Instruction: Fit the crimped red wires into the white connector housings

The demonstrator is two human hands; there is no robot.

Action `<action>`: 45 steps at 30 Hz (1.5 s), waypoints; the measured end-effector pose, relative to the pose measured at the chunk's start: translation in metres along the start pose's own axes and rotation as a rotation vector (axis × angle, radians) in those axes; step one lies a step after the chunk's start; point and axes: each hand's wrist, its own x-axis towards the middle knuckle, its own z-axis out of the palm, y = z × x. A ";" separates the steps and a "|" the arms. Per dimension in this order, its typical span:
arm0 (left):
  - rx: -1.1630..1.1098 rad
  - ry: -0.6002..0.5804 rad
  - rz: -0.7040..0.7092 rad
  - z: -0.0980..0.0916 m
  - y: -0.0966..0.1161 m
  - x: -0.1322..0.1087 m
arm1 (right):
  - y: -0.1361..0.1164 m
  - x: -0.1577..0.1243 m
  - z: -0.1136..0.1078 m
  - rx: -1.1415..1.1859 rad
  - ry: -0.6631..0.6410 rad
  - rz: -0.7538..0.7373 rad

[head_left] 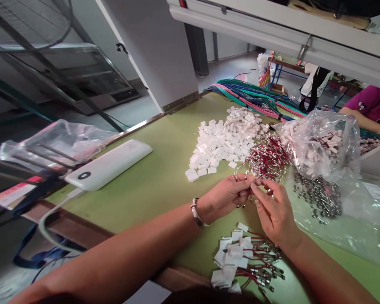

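My left hand [229, 193] is closed around a few short red wires with metal terminals, whose ends poke out between the fingers. Fingertips of my right hand [276, 207] pinch at the same wires, meeting the left fingertips; the exact piece between them is too small to make out. Just beyond my hands lies a heap of red wires with silver terminals [269, 158]. White plastic connector housings [223, 141] are piled to its left. Nearer to me, several white housings with red wires attached [236, 255] lie in a loose stack below my hands.
A clear bag of white parts [319, 143] and a flat bag with dark metal terminals [319, 198] lie at right. Long coloured wires [250, 95] run along the back. A white cabled device [110, 164] rests at left. A co-worker's arm [364, 120] shows far right.
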 end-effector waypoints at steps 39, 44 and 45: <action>1.047 0.109 0.379 0.002 -0.009 -0.001 | 0.023 -0.007 -0.011 -0.130 -0.081 0.101; 1.075 0.029 0.469 -0.001 -0.005 -0.002 | 0.028 -0.005 -0.016 -0.089 -0.125 0.120; 1.104 0.021 0.499 -0.003 -0.005 -0.002 | 0.029 -0.005 -0.016 -0.055 -0.148 0.139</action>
